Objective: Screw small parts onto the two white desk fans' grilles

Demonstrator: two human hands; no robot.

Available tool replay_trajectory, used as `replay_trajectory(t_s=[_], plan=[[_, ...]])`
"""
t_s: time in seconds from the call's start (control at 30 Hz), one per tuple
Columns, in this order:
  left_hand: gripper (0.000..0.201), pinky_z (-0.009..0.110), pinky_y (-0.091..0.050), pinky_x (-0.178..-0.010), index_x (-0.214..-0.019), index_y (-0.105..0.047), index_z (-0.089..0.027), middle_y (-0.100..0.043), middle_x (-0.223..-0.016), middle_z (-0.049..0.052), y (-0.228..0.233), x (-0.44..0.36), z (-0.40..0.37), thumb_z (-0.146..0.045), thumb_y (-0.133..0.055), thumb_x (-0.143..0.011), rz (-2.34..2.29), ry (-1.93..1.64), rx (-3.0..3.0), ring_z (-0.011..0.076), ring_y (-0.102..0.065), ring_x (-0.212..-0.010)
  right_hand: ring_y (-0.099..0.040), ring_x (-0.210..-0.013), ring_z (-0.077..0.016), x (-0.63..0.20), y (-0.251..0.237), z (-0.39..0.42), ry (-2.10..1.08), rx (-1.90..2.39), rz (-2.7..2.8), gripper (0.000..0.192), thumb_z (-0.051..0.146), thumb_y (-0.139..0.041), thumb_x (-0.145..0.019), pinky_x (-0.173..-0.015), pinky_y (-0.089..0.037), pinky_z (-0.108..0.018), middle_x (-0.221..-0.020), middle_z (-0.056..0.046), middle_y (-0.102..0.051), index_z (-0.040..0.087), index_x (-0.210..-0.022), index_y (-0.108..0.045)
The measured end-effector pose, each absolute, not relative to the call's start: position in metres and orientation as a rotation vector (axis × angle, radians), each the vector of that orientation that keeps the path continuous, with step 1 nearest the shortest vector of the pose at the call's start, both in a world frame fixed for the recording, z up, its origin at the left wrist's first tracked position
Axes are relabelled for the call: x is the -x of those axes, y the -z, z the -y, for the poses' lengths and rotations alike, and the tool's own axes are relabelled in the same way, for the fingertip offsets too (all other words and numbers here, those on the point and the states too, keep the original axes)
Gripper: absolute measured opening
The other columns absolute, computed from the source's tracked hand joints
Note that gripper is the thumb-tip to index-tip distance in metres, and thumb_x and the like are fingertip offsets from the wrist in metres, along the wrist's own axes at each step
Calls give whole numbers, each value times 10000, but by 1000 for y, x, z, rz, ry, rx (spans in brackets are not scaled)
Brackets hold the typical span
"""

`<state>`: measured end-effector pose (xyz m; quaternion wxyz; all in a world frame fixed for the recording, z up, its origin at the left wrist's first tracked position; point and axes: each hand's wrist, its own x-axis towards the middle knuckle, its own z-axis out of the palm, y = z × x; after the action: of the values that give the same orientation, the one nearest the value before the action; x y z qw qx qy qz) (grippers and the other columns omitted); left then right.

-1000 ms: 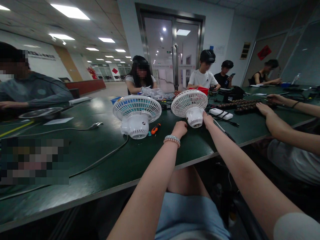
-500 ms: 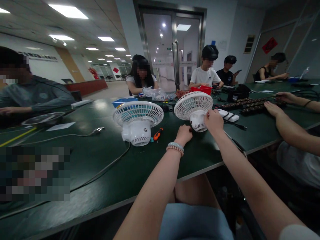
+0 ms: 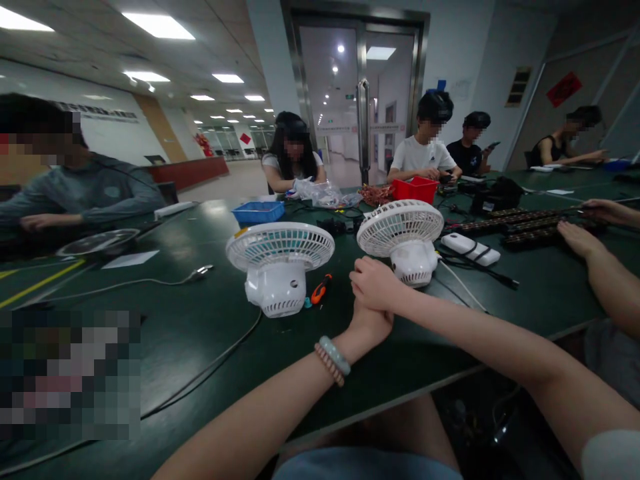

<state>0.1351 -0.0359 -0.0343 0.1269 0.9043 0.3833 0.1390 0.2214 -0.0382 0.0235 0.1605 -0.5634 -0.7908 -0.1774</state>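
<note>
My right hand (image 3: 374,283) lies curled on top of my left hand (image 3: 369,325), which wears a bead bracelet; both are closed and I see nothing held between them. They meet above the dark green table (image 3: 210,333), just in front of a white desk fan (image 3: 406,233) lying grille-up. A second white fan (image 3: 279,257) lies to the left, its grey cord trailing toward the table's near edge. Between the fans lies an orange-handled screwdriver (image 3: 320,289), a short way left of my hands.
A white power strip (image 3: 470,248) with black cables lies right of the fans. A blue tray (image 3: 259,212), a red bin (image 3: 414,189) and plastic bags sit farther back. A neighbour's hands (image 3: 580,239) work at dark bars on the right; several people sit around.
My right hand has left the right fan's motor housing and come down onto my left hand. Both hands have drawn back toward me, and the view has tilted down.
</note>
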Motion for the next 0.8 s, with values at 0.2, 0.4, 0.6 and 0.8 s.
replay_trajectory(t_s=[0.2, 0.4, 0.6, 0.8], plan=[[482, 500, -235, -1061, -1254, -451, -137, -454, -1307, 154, 27, -86, 51, -277, -449, -793, -897, -420, -2832, 290, -335, -1258, -419, -1120, -266, -206, -11, 31, 525, 1588, 2242, 233, 238, -443, -833, -888, -413, -368, -1029, -151, -545, 122, -912, -629], [365, 470, -243, -1061, -1140, -571, -208, -514, -1258, 101, 18, -75, 48, -312, -426, -822, -878, -306, -2835, 266, -373, -1218, -355, -1225, -281, -207, 14, 41, 523, 1563, 2219, 245, 220, -437, -834, -987, -359, -395, -1100, -169, -539, 109, -954, -620], [378, 466, -209, -1077, -1135, -579, -195, -481, -1278, 119, 20, -65, 48, -339, -399, -836, -828, -276, -2868, 281, -317, -1254, -391, -1193, -273, -202, 18, 39, 440, 1646, 2165, 270, 258, -404, -857, -971, -371, -400, -1068, -146, -555, 128, -945, -624], [398, 451, -230, -1078, -1189, -521, -200, -412, -1333, 124, 19, -51, 54, -328, -408, -829, -770, -300, -2892, 273, -278, -1284, -363, -1217, -298, -200, 21, 41, 411, 1724, 2116, 251, 248, -426, -843, -968, -359, -434, -1098, -150, -548, 146, -936, -636]])
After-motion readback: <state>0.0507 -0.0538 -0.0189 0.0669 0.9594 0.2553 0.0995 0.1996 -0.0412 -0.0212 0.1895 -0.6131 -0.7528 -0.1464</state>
